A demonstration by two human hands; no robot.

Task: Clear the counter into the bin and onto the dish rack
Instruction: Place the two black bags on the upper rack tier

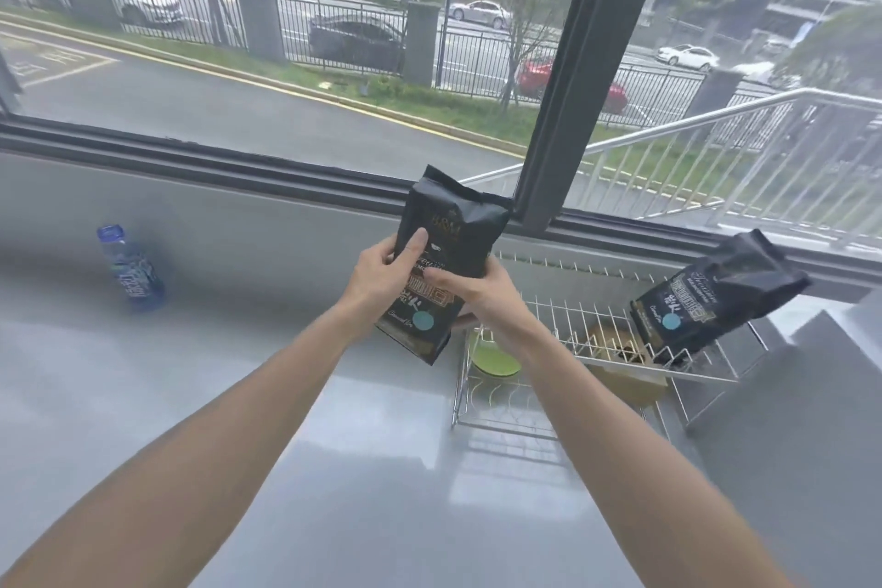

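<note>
**Ana:** Above the desk [334, 468], just left of the dish rack [596, 315], both hands hold a black coffee bag [448, 248] clear of the surface, tilted with its top leaning toward the window. The left hand [382, 277] clasps the bag's left edge, thumb laid flat on the front. The right hand [472, 296] wraps the lower right side, fingers curled behind where I can't see them.

**Ben:** So which step is this?

**Ana:** I'd judge it the carry: the bag is lifted off the desk and not yet set down. A second black bag [716, 301] already leans in the rack at its far right end, so this one looks bound for the same place.

**Ben:** What else sits in the rack?

**Ana:** A green plate [496, 358] near the left end, partly behind the right wrist, and a brown box [615, 349] below the second bag. I can't tell whether the box is inside the rack or under it.

**Ben:** And the next move?

**Ana:** Probably a swing to the right, over the plate, then lowering the bag between the wires so it stands or leans without sliding. One hand may need to let go first. A blue water bottle [131, 270] stands well apart on the left, not yet cleared. No bin is in view.
</note>
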